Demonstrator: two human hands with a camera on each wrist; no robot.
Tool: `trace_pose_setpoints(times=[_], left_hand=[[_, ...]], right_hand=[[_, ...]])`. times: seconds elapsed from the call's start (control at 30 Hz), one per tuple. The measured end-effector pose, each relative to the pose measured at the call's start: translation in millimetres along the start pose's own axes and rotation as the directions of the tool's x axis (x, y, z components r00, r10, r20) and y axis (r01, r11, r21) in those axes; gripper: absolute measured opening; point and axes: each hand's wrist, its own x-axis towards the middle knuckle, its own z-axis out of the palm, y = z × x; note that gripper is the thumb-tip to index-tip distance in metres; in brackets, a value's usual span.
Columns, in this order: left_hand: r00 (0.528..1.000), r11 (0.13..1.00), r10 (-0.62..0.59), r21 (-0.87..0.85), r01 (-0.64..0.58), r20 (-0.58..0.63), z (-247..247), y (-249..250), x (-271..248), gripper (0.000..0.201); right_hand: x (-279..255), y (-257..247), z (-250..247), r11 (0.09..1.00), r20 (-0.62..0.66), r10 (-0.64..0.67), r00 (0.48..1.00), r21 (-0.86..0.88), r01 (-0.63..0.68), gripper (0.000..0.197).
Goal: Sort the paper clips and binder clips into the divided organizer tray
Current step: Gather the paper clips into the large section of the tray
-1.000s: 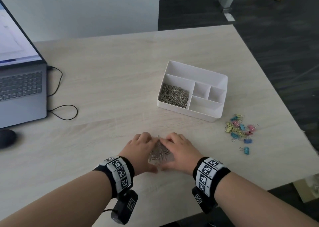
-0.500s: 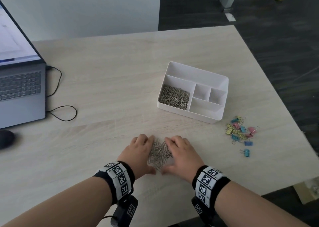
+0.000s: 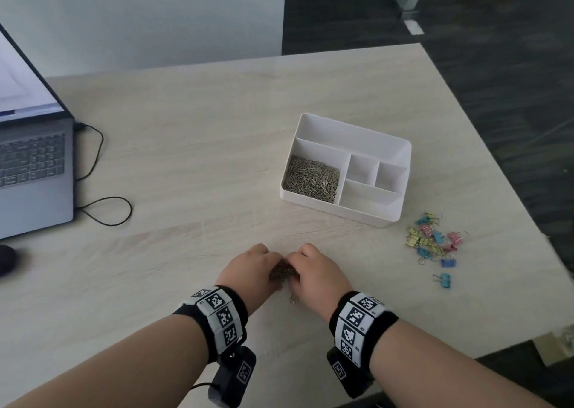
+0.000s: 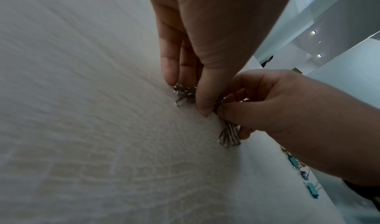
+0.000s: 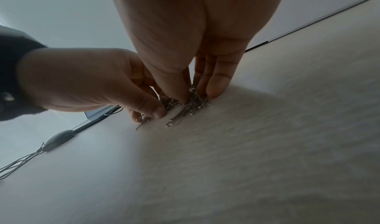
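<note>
Hands side by side, left hand point(image 3: 248, 269), right hand point(image 3: 316, 271), fingers curled pinching paper clips point(image 3: 284, 273)

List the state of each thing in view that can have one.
Left hand: fingers curled, pinching the paper clips.
Right hand: fingers curled, pinching the same paper clips.
Paper clips: bunched between both hands, on the table.
Tray: upright; one compartment holds clips, the others look bare.
Binder clips: loose on the table, beside the tray.
Laptop: open, screen lit.
</note>
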Motion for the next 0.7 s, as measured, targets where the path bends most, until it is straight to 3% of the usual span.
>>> trace_pose_setpoints(times=[0.23,0.43,0.7], left_hand=[[1.000,0.999,-0.019,-0.032,0.019,-0.004,-4,4,15,0.022],[0.995,0.999,-0.027,-0.042,0.031,0.098,-16,8,26,0.018],[0.998,0.961,-0.004,-0.275,0.020,0.059,-56,19,46,0.011]], right_hand=[[11,-2,-11,0.998,0.033,0.023,0.999,0.050,-0.024,0.016],[14,0,-23,0.975,0.055,0.083,0.995,0.204,-0.093,0.011],[21,11,-60,0.850,0.004,0.226,0.974,0.487,-0.200,0.011]])
